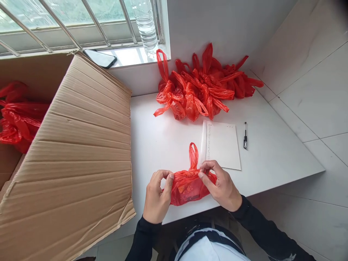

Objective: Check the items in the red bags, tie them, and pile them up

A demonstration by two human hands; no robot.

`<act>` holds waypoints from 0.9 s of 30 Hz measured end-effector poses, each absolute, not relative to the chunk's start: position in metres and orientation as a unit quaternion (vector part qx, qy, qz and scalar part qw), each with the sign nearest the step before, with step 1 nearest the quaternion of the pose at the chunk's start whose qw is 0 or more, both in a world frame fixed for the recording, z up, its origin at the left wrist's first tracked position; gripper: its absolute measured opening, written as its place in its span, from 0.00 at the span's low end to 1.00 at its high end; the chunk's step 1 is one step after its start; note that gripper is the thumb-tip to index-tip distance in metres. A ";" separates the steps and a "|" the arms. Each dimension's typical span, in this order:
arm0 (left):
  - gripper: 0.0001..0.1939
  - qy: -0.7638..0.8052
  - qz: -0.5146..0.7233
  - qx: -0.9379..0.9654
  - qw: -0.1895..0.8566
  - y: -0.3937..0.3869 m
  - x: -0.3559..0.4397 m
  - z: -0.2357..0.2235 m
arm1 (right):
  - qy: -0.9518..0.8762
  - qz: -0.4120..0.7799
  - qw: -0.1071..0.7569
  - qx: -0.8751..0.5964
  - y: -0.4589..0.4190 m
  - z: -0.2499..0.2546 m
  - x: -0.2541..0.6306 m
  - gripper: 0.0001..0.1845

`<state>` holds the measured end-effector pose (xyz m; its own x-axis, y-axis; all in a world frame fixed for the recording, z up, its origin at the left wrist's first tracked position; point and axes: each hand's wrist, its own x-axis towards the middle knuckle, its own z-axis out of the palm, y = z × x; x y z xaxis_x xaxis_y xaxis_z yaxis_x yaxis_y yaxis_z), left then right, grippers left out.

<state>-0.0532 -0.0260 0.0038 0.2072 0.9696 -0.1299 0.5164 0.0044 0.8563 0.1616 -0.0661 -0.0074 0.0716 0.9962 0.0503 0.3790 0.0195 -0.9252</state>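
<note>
A thin red plastic bag [187,190] lies near the front edge of the white table, with one handle loop standing up at its back. Something with orange markings shows faintly through the film; its kind I cannot make out. My left hand [159,195] pinches the gathered top of the bag at its left end. At the right end, my right hand [220,185] pinches the same gathered edge between thumb and fingers. Just behind the bag and my right hand is a notebook [223,145] with writing down its left side.
Several tied red bags [195,87] are heaped against the wall. A pen [245,136] lies right of the notebook. The large cardboard box [81,145] at left holds more red bags [20,119]. On the windowsill are a phone [100,58] and a water bottle [146,29].
</note>
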 end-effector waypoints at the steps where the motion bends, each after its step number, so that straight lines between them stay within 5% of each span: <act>1: 0.14 0.572 0.270 0.643 0.433 -0.026 -0.054 0.004 | -0.582 0.367 0.415 -0.595 -0.066 -0.005 0.162 0.06; 14: 0.14 0.570 0.278 0.605 0.481 -0.038 -0.057 0.009 | -0.658 0.313 0.360 -0.583 -0.056 0.006 0.162 0.05; 16: 0.10 0.548 0.290 0.639 0.455 -0.039 -0.055 0.010 | -0.659 0.317 0.364 -0.577 -0.056 0.006 0.161 0.05; 19: 0.16 0.481 0.289 0.739 0.373 -0.039 -0.048 0.011 | -0.660 0.329 0.371 -0.565 -0.056 0.008 0.158 0.05; 23: 0.05 0.467 0.323 0.750 0.338 -0.035 -0.046 0.010 | -0.647 0.334 0.371 -0.576 -0.057 0.007 0.159 0.06; 27: 0.06 0.553 0.351 0.643 0.399 -0.033 -0.053 0.009 | -0.605 0.337 0.383 -0.612 -0.057 0.002 0.169 0.08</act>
<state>-0.0535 -0.0329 0.0087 0.1434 0.9896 0.0099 0.4308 -0.0714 0.8996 0.1691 -0.0567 0.0025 0.0420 0.9979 0.0502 0.4823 0.0238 -0.8757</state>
